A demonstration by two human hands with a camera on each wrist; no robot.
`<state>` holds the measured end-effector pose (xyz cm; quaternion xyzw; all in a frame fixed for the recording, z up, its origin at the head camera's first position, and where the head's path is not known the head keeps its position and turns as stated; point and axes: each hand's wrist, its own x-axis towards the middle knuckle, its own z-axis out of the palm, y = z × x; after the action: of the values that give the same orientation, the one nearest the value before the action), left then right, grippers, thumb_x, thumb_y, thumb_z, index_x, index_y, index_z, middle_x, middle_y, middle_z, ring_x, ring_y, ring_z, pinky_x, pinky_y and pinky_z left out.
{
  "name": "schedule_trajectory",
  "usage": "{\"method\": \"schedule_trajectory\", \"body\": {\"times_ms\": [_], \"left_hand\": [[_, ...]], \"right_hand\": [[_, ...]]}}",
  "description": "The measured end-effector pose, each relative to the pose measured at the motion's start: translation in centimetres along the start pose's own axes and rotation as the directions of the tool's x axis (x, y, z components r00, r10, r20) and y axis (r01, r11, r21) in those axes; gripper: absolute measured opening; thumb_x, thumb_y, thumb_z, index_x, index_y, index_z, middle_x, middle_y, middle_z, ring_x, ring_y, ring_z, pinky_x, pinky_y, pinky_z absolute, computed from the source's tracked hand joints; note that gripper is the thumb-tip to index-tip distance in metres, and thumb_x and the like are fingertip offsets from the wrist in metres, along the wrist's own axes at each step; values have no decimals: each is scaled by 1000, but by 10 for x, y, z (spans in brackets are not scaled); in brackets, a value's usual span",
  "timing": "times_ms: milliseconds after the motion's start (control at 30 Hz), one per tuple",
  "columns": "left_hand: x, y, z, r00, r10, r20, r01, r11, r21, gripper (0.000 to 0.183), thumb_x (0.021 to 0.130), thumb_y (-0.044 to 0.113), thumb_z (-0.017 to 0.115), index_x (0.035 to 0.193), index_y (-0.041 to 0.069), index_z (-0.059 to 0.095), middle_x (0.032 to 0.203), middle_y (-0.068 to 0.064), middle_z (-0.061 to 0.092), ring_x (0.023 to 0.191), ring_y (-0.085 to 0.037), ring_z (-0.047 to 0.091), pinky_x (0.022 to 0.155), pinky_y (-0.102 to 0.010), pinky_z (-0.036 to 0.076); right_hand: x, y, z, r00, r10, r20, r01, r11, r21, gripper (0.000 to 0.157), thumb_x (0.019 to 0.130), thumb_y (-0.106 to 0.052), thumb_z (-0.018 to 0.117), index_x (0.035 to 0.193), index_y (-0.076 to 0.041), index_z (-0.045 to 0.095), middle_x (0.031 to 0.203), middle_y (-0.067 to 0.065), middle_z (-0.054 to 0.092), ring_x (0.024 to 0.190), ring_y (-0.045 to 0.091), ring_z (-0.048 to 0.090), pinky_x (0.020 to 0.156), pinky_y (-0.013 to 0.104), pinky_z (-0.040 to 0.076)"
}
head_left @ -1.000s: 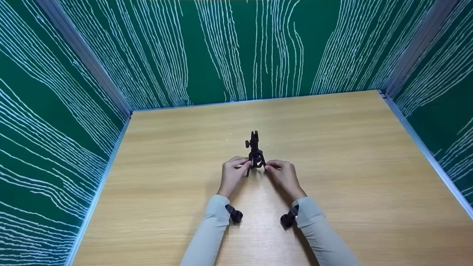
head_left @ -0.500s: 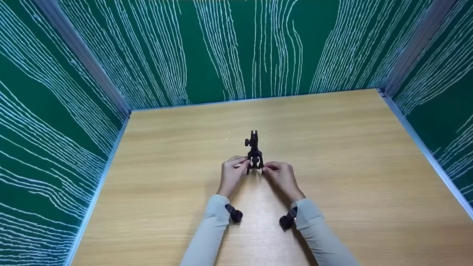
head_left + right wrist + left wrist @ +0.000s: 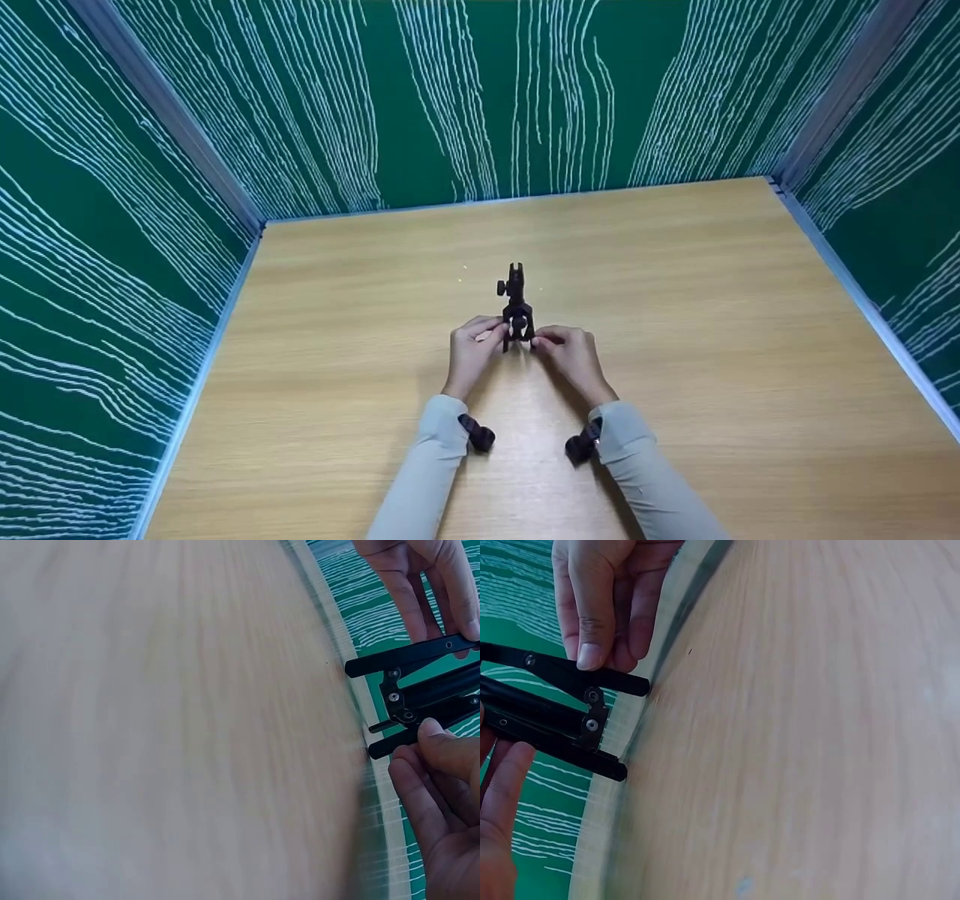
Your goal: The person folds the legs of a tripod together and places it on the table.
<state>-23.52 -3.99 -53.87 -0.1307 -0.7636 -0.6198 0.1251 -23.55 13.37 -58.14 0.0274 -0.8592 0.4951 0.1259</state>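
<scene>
A small black tripod (image 3: 516, 296) stands upright near the middle of the table, its head up and a knob on its left side. My left hand (image 3: 472, 352) pinches its left leg between thumb and fingers. Opposite it, my right hand (image 3: 574, 358) pinches the right leg close to the foot; in the right wrist view the thumb (image 3: 433, 729) lies over that leg. The left wrist view shows two legs of the tripod (image 3: 562, 736) a little apart, joined by riveted hinge links. The rear of the tripod is hidden in the head view.
The wooden table (image 3: 337, 322) is bordered by green panels with white wavy lines (image 3: 435, 105) at the back and both sides. Grey posts rise at the two back corners. Tiny pale specks (image 3: 460, 280) lie behind the tripod. Black wrist cameras (image 3: 478, 435) sit at both cuffs.
The tripod has turned slightly to face more squarely, and its two front legs stand closer together. My right hand has shifted a little left with its leg; my left hand has barely moved.
</scene>
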Motion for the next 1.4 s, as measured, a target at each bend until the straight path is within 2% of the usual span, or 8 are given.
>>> {"method": "schedule_trajectory", "body": {"times_ms": [467,733,967,1233,1400], "left_hand": [[2,-6,1,997,-83,-6,82,993,-84,17,84,-1,69,99,-9,71,98,-23,71,93,-31,67,79,-21,56],[3,-5,0,996,-85,-5,85,994,-64,18,85,1,69,99,-10,71,97,-23,71,93,-28,67,77,-20,56],[2,-7,-1,993,-114,-14,113,991,-65,18,85,2,70,99,-8,71,98,-22,71,93,-26,68,77,-21,56],[2,-6,-1,995,-95,-18,95,995,-39,16,84,3,71,97,-7,72,96,-21,71,92,-27,67,83,-34,57],[5,-8,-2,992,-129,12,129,990,-57,18,85,3,70,99,-7,71,99,-21,70,94,-25,67,83,-26,56]], "right_hand": [[-1,-4,2,998,48,29,-49,999,21,11,81,-5,74,91,-1,75,94,17,74,89,30,70,85,40,55],[-2,-3,2,995,90,42,-91,996,19,11,83,-9,74,92,-4,75,94,13,74,90,27,70,87,41,54],[-6,-3,4,995,92,36,-93,996,6,11,81,-10,75,91,-4,75,92,12,75,89,27,70,86,41,54],[-9,-7,5,994,107,29,-108,994,20,11,80,-9,76,91,-4,75,91,12,75,87,28,70,85,41,54],[-11,-8,5,994,108,24,-108,994,27,10,80,-10,76,89,-5,76,90,11,75,85,26,69,83,40,54]]}}
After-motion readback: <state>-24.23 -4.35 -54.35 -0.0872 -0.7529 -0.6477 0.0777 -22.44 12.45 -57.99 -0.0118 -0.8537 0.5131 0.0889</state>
